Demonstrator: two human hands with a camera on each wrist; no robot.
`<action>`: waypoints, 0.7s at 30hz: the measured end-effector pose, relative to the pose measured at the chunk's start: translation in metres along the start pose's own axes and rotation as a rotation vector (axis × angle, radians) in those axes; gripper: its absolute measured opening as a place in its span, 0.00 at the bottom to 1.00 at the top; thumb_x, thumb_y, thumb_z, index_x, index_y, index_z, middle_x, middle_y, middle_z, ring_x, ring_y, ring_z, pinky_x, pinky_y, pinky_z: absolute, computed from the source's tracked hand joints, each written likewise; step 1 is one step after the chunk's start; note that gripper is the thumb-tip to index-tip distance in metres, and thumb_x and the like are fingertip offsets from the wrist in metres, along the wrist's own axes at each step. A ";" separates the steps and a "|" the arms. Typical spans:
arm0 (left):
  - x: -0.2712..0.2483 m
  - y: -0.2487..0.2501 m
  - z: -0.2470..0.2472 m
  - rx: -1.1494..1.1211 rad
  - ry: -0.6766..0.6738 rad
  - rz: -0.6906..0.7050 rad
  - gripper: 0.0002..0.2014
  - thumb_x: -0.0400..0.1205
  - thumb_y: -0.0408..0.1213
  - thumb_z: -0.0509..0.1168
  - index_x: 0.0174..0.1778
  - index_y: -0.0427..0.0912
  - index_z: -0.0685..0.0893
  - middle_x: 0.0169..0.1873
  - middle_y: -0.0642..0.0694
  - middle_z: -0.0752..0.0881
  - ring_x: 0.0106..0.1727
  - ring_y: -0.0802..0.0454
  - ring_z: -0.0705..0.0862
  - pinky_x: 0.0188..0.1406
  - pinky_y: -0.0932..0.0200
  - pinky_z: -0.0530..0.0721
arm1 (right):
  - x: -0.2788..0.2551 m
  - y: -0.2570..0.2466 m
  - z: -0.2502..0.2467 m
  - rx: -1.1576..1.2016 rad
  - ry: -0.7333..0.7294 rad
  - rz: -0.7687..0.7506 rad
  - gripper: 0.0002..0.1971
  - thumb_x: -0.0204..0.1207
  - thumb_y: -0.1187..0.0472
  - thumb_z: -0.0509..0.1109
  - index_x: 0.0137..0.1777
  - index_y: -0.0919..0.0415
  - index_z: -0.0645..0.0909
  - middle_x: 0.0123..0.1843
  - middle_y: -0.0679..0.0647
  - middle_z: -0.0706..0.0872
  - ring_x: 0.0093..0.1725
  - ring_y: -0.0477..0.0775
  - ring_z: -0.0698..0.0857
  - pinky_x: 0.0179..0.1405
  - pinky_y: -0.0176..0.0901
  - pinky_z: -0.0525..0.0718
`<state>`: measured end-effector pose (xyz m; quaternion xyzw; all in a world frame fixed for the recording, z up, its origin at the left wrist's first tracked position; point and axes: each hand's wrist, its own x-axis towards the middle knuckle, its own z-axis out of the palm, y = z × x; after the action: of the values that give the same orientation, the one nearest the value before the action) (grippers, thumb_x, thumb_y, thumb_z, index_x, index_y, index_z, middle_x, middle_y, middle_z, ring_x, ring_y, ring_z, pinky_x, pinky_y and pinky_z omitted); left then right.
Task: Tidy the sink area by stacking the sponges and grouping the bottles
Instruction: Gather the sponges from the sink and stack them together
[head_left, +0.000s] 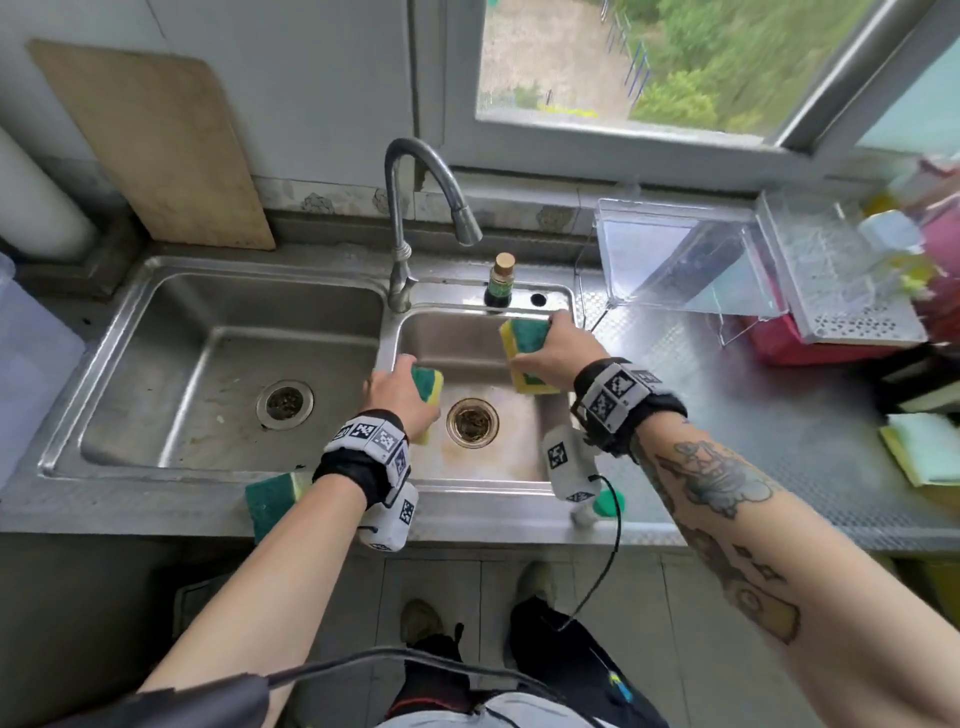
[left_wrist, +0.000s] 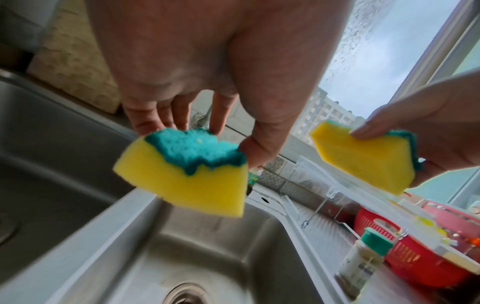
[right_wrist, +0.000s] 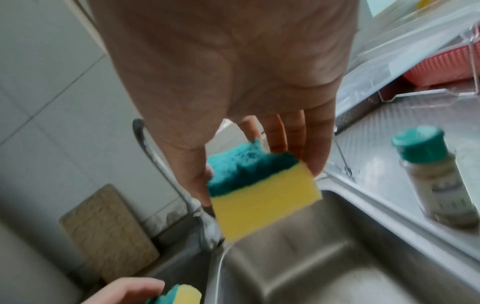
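Each grip (head_left: 402, 392) (head_left: 553, 351) pinches a sponge (head_left: 428, 382) (head_left: 524, 338) above sink (head_left: 519, 467).

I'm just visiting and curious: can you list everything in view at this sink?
Sponges: three, green and yellow; one in each hand, one on the front rim.
Dark bottle: one, cork-coloured cap, behind the right basin.
Spice jar: one, teal lid, counter right of the sink.
Sink: one, steel, two basins.
Faucet: one, steel, between the basins.
Cutting board: one, beige, leaning on the wall.
Left hand, right hand: fingers pinching sponges over the right basin.
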<state>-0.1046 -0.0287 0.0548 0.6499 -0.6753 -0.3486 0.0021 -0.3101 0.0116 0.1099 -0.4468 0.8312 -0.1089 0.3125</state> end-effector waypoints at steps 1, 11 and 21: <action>0.000 0.015 -0.001 -0.009 -0.001 0.024 0.34 0.73 0.40 0.70 0.76 0.50 0.67 0.65 0.35 0.73 0.69 0.34 0.73 0.67 0.47 0.76 | 0.006 0.005 -0.015 0.000 0.022 0.011 0.35 0.69 0.47 0.77 0.70 0.60 0.65 0.55 0.56 0.83 0.50 0.56 0.84 0.47 0.47 0.87; 0.012 0.160 0.001 -0.001 0.006 0.239 0.31 0.73 0.45 0.70 0.73 0.50 0.69 0.59 0.37 0.75 0.64 0.37 0.77 0.67 0.46 0.78 | 0.078 0.059 -0.130 -0.070 0.134 0.133 0.39 0.67 0.44 0.76 0.71 0.64 0.64 0.54 0.58 0.83 0.50 0.59 0.85 0.42 0.48 0.84; 0.047 0.240 0.013 0.057 0.051 0.277 0.30 0.74 0.47 0.68 0.72 0.47 0.69 0.61 0.37 0.78 0.62 0.40 0.78 0.64 0.45 0.80 | 0.173 0.082 -0.180 -0.148 0.081 0.139 0.40 0.67 0.43 0.77 0.71 0.66 0.67 0.55 0.58 0.83 0.49 0.58 0.85 0.42 0.48 0.85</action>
<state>-0.3285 -0.0847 0.1374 0.5589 -0.7678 -0.3093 0.0488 -0.5467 -0.0994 0.1398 -0.4053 0.8778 -0.0431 0.2517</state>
